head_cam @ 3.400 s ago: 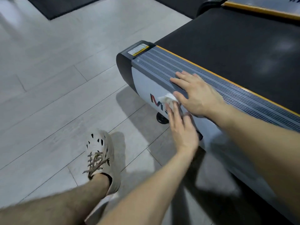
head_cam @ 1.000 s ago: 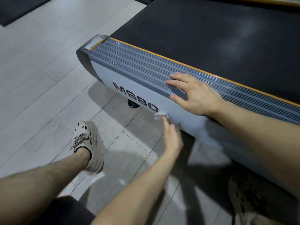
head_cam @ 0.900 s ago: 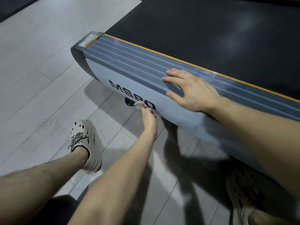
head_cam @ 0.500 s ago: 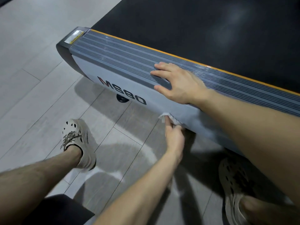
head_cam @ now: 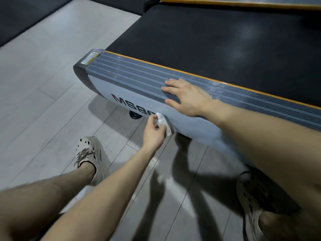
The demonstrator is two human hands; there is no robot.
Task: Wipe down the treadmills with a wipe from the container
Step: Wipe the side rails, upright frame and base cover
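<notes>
The treadmill's rear end lies ahead of me, with a ribbed grey side rail (head_cam: 132,75), an orange edge strip and a black belt (head_cam: 217,42). Its pale side panel (head_cam: 191,124) carries dark lettering. My left hand (head_cam: 153,133) pinches a crumpled white wipe (head_cam: 163,121) against the lower edge of that panel, at the end of the lettering. My right hand (head_cam: 186,96) rests flat on the ribbed rail with its fingers spread. No wipe container is in view.
Pale grey floor tiles (head_cam: 43,105) spread to the left and below. My left foot in a beige perforated shoe (head_cam: 88,155) stands on the tiles; my right shoe (head_cam: 250,197) is beside the treadmill's base. A second treadmill's orange-edged rail (head_cam: 234,2) runs along the top.
My left hand has slid the wipe back leftward along the panel's lower edge to the end of the lettering. My right hand has stayed planted on the rail. The view has tilted up.
</notes>
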